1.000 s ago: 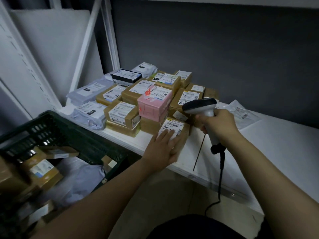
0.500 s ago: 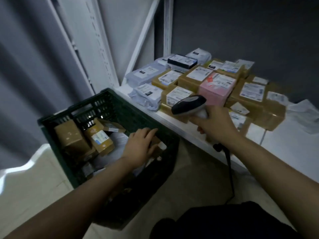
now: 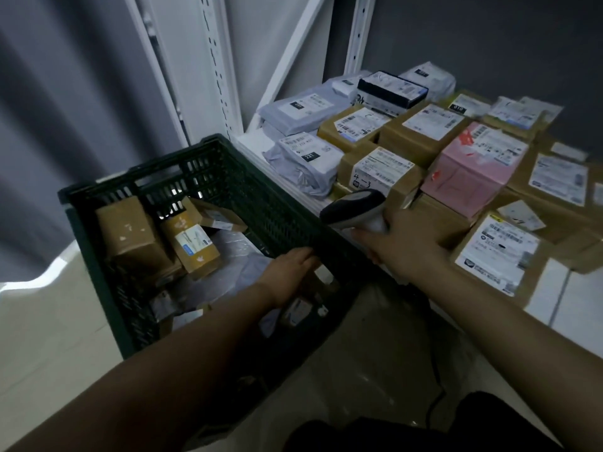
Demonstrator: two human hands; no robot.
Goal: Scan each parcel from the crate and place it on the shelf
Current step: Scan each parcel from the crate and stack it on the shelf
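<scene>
White steel formed the shelf (image 3: 577,288), and its board was found well loaded. Many labelled parcels were packed close together there, some stacked: grey mailers (image 3: 303,112), a black box (image 3: 391,91), a pink box (image 3: 473,171) and a spread of brown cartons. That share of the work was judged done. The dark green crate (image 3: 140,181) was set on the floor just beside the shelf's left end. Several parcels were seen in it: a brown box (image 3: 133,236) and a blue-labelled box (image 3: 192,246) leaned at its far side, with plastic-wrapped items (image 3: 235,252) beneath. The larger part was therefore judged shelved, with a handful left to be scanned and placed.

The left hand (image 3: 290,272) was seen inside the crate at its right wall, laid over a labelled parcel (image 3: 301,309). Whether the fingers were closed round it could not be told in the dim light. The right hand (image 3: 404,243) was held at the shelf's front edge, its fingers wrapped round the handle of the scanner (image 3: 355,207). From it a cable (image 3: 437,396) was trailed downward.

The room was dimly lit. A grey wall (image 3: 65,76) was seen at the left, a dark wall (image 3: 489,34) behind the shelf, and a pale floor (image 3: 49,321) below. A perforated white upright (image 3: 215,60) was set at the shelf's left corner, and bare board was left only at the near right.
</scene>
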